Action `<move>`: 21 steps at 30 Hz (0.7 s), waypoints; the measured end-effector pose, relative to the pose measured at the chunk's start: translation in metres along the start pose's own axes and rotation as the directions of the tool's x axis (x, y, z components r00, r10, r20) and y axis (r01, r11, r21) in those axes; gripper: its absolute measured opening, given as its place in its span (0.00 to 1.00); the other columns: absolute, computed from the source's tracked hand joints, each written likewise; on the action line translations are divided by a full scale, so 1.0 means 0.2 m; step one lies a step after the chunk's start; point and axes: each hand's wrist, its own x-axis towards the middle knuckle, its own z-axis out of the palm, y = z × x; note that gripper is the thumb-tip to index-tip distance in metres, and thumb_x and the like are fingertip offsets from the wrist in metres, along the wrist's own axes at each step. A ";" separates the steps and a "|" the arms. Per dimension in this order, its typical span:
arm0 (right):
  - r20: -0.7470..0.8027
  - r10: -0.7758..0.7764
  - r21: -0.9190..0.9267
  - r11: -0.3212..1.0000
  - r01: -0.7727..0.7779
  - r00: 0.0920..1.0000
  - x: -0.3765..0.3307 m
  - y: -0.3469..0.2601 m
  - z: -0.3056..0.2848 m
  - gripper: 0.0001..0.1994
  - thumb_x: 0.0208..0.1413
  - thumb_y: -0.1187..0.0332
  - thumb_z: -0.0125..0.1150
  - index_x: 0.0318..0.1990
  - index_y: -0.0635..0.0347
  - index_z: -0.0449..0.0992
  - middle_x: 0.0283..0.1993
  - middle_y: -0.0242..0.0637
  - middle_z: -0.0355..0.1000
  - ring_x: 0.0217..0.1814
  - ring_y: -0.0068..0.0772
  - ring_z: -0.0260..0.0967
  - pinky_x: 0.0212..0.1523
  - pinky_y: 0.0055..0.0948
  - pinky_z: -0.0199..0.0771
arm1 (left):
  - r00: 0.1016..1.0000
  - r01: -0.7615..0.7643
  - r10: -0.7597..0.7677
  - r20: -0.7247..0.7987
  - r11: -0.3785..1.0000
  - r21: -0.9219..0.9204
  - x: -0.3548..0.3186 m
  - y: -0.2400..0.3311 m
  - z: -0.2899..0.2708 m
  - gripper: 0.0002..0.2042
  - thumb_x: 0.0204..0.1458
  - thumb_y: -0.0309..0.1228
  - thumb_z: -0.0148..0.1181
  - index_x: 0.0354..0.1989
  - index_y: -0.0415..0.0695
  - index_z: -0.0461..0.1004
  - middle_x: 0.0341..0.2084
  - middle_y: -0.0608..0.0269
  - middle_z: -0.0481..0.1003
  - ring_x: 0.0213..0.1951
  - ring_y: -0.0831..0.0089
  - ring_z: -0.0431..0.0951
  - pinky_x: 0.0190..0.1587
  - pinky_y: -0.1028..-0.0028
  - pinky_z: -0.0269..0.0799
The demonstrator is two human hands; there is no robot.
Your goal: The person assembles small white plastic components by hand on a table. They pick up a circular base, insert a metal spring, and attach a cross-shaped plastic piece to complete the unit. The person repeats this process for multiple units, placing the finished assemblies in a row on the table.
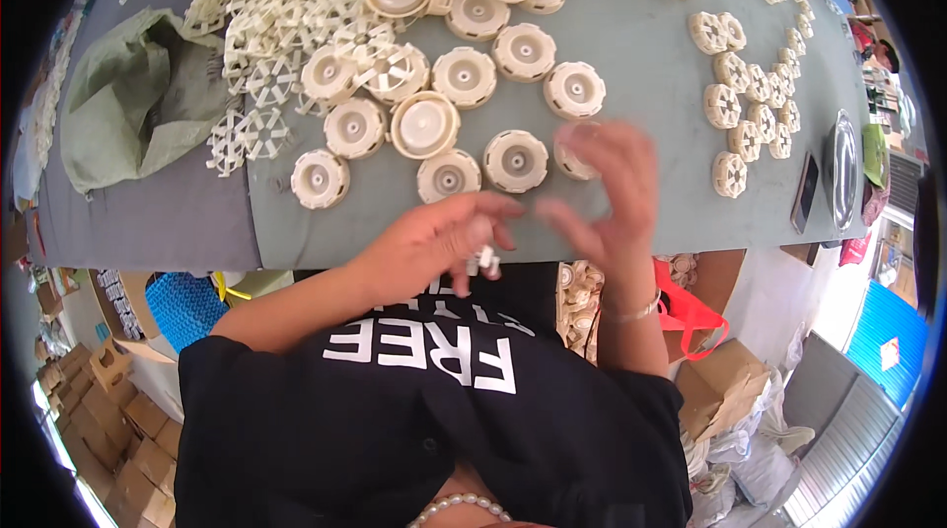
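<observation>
Hands met over the near edge of the grey table (pixel 631 64). The left hand (pixel 434 247) pinched a small white part (pixel 485 259) between thumb and fingertips. The part sat just past the table edge, above the person's black shirt (pixel 424 410). It was tiny and partly hidden by the fingers. Its long side seemed to run left to right, with the free end pointing toward the right hand, but that was hard to tell.

The right hand (pixel 607 192) was blurred. Its fingers were spread and bent, and it held nothing that could be seen. It hung just above a round cream wheel (pixel 575 158) on the table.

More wheels (pixel 515 160) lay flat in rows close by, each with its hole facing up. A heap of spoked pieces (pixel 266 44) sat farther back, beside a green bag (pixel 128 94).

The small part could slip, because only the fingertips held it and nothing lay under it but the shirt. It would likely drop to the floor and be hard to find. The open hand could also bump a wheel and push it out of its row.
</observation>
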 end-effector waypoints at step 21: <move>-0.003 0.513 -0.175 0.845 -0.505 0.859 -0.39 0.10 -0.28 0.34 0.52 0.71 0.75 0.69 0.60 0.74 0.63 0.43 0.72 0.57 0.40 0.71 0.60 0.40 0.74 | 0.820 -0.094 0.532 -0.211 0.488 0.867 0.18 -0.04 0.15 0.34 0.58 0.26 0.69 0.74 0.45 0.63 0.65 0.51 0.69 0.39 0.65 0.84 0.43 0.66 0.83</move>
